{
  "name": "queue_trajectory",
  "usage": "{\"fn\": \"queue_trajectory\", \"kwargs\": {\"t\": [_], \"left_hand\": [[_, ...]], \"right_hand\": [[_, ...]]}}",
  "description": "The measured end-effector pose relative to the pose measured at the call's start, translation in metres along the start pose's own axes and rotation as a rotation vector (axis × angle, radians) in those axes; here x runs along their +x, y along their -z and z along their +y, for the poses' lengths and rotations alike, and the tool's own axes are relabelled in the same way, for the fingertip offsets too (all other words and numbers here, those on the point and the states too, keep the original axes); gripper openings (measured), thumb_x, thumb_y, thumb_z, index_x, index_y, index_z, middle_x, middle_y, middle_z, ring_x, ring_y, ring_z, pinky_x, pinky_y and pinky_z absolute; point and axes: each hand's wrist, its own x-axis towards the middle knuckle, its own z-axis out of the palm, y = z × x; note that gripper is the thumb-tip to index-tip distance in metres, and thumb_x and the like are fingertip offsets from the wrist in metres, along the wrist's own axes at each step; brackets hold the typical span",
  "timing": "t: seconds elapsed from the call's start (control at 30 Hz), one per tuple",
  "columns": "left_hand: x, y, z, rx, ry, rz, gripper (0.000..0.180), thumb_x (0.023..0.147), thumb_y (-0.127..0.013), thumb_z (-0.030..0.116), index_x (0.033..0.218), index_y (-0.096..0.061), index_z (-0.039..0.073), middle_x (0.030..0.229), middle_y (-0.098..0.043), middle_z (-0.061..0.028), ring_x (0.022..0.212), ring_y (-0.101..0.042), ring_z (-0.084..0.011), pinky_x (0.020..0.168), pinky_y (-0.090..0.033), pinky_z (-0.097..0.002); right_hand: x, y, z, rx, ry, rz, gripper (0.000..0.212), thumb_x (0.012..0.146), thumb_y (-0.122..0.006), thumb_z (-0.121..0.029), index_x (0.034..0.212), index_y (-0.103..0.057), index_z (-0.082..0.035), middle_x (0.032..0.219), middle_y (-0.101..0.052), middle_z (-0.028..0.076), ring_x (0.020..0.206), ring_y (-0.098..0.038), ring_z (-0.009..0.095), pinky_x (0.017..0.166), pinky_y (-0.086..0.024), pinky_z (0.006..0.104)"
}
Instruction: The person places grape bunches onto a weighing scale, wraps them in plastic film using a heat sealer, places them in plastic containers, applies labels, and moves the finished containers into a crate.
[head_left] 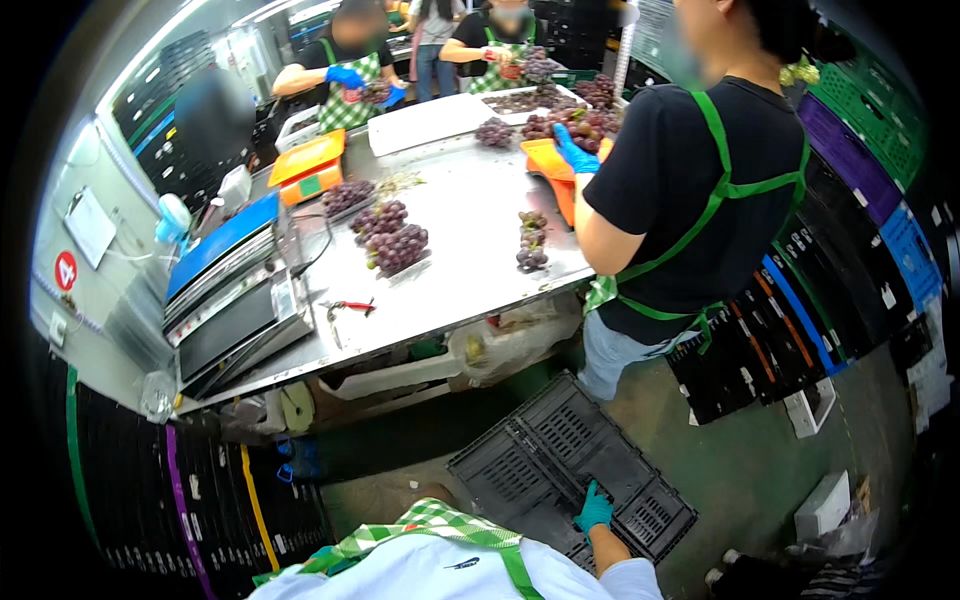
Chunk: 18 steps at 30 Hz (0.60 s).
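Note:
A teal glove covers my right hand (594,508), which reaches down onto a black folding crate (530,455) lying flat and collapsed. Its fingers are at the inner edge of a slatted panel and appear to grip it; the fingertips are partly hidden. My left hand is out of sight. The crate sits low, in front of the steel table and beside a co-worker's legs.
Dark grape bunches (392,238), red-handled snips (352,307) and an orange scale (308,160) are on the steel table (455,270). A co-worker (700,190) stands at right with grapes. Two more work across the table. Stacked crates (800,310) line the right.

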Motion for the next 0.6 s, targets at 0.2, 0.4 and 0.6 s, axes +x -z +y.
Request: {"fn": "queue_trajectory", "kwargs": {"t": [0.2, 0.4, 0.6], "left_hand": [[0.111, 0.116, 0.034, 0.174, -0.150, -0.040, 0.039, 0.079, -0.043, 0.041, 0.095, -0.059, 0.009, 0.096, -0.056, -0.0172, 0.088, -0.053, -0.0337, 0.078, -0.042, -0.0397], [0.217, 0.264, 0.109, 0.417, -0.376, -0.049, 0.037, 0.081, -0.043, 0.038, 0.099, -0.056, 0.009, 0.100, -0.055, -0.0166, 0.092, -0.052, -0.0320, 0.080, -0.041, -0.0383], [0.240, 0.352, 0.282, 0.626, -0.820, -0.200, 0.036, 0.082, -0.044, 0.036, 0.103, -0.054, 0.009, 0.105, -0.053, -0.0160, 0.096, -0.051, -0.0302, 0.082, -0.040, -0.0370]], "right_hand": [[0.010, -0.007, -0.008, 0.034, -0.098, 0.037, 0.106, 0.051, -0.076, -0.039, 0.133, -0.014, -0.014, 0.117, -0.041, 0.026, 0.103, -0.047, 0.035, 0.084, -0.039, 0.0428], [0.032, -0.005, -0.008, 0.225, -0.194, 0.139, 0.101, 0.043, -0.076, -0.043, 0.128, -0.030, -0.016, 0.126, -0.039, 0.013, 0.112, -0.040, 0.034, 0.093, -0.032, 0.0456], [0.019, 0.017, 0.007, 0.264, -0.375, 0.077, 0.058, 0.056, -0.064, -0.048, 0.103, -0.058, -0.015, 0.108, -0.054, 0.013, 0.101, -0.050, 0.030, 0.088, -0.035, 0.0476]]}}
